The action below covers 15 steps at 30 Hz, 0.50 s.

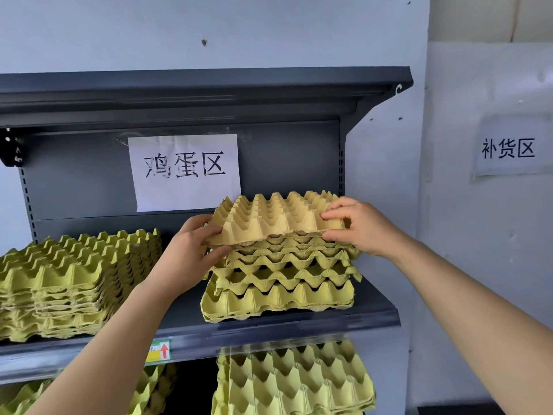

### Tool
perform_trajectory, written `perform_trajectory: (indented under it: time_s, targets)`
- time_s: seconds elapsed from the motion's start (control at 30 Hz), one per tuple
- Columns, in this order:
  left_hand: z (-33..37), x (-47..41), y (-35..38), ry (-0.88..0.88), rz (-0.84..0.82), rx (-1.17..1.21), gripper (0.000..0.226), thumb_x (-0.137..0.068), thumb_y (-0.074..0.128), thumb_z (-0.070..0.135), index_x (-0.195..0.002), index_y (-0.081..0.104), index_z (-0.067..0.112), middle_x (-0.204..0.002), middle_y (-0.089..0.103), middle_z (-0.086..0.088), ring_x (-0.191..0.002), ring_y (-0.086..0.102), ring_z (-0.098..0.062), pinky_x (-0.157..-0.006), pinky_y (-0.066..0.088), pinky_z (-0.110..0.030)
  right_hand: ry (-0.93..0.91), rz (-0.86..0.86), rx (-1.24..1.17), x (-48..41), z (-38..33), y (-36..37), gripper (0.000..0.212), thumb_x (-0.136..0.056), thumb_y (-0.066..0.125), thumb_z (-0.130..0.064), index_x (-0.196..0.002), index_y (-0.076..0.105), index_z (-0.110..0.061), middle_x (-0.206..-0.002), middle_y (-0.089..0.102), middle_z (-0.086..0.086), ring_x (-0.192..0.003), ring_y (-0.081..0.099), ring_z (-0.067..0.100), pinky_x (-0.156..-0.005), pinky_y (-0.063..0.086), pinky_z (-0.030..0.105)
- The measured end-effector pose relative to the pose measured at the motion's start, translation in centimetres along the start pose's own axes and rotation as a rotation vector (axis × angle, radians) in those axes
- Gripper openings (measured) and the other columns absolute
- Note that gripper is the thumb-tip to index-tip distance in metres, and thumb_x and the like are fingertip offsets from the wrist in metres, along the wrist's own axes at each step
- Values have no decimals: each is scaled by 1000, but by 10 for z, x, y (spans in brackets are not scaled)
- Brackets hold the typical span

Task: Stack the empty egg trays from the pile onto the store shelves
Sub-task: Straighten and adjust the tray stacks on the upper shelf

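**Step in hand.** Placement of one tray on the shelf. The top egg tray [275,218] lies on the right-hand stack [278,283], at the right end of the middle shelf [185,319]. Its near edge sits on the layer below; whether the cups have nested fully cannot be told.

**Grip.** The left hand [191,250] pinches the tray's near left corner, fingers above and thumb beneath. The right hand [359,226] pinches the near right corner in the same way. Both grips are narrow, closed on the thin rim.

**Next move, as judged.** The tray needs squaring to the layers beneath, then a light downward press so that peaks drop into hollows, before the hands let go. The layers underneath are visibly skewed against one another, so the misalignment may carry upward.

**Materials and shapes.**
- The trays are moulded paper pulp, matt and fibrous, with ragged rims.
- Each is a grid of pointed peaks and cupped hollows.
- The held tray is tan; those beneath it are yellow-green.
- The left-hand stack [68,283] is nested tighter and stands well apart from the right one.
- More trays [293,381] fill the shelf below.
- The shelving is dark grey sheet metal with slotted uprights.
- A paper sign [185,172] is taped to the back panel.
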<state>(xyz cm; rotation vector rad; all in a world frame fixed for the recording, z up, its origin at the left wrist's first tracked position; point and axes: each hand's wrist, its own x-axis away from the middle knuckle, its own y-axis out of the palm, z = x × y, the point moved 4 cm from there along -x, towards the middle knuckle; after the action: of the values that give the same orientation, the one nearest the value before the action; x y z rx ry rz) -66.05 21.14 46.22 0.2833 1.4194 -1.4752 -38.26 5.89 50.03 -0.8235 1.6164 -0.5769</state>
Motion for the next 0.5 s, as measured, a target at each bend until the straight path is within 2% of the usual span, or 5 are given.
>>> perform_trajectory:
  time_s: [0.13, 0.2, 0.33, 0.4, 0.5]
  targets:
    - [11, -11, -11, 17, 72, -47, 50, -81, 75, 37, -123, 66, 12, -137, 52, -4, -124, 48, -31, -104, 40, -48, 10, 108, -23, -6, -7, -13, 43, -80, 75, -29, -121, 65, -18, -125, 55, -6, -118, 49, 12, -99, 33, 25]
    - [21, -18, -17, 26, 72, -28, 61, -79, 74, 44, -130, 60, 14, -136, 53, -3, -123, 47, -28, -103, 41, -48, 2, 139, -31, -10, -15, -19, 42, -80, 75, -28, -120, 66, -19, -124, 55, -7, -116, 49, 12, -100, 35, 28]
    - [35, -24, -24, 22, 57, 113, 52, -76, 77, 38, -123, 62, 23, -120, 59, 2, -112, 55, -26, -94, 47, -40, -51, 159, -59, -13, -26, -28, 45, -78, 77, -27, -121, 65, -21, -125, 55, -8, -118, 48, 11, -103, 37, 32]
    - [34, -25, -29, 8, 76, 266, 43, -74, 80, 29, -113, 65, 25, -113, 61, 4, -96, 64, -25, -83, 55, -35, -66, 206, -129, -11, -23, -36, 57, -75, 79, -32, -129, 59, -26, -134, 48, -12, -122, 42, 3, -105, 35, 27]
    - [29, -24, -35, -9, 60, 428, 43, -69, 79, 25, -109, 66, 22, -111, 64, -3, -79, 72, -17, -69, 56, -17, 44, 179, -305, -5, -8, -45, 81, -70, 77, -48, -142, 42, -35, -147, 33, -18, -131, 29, -2, -106, 27, 22]
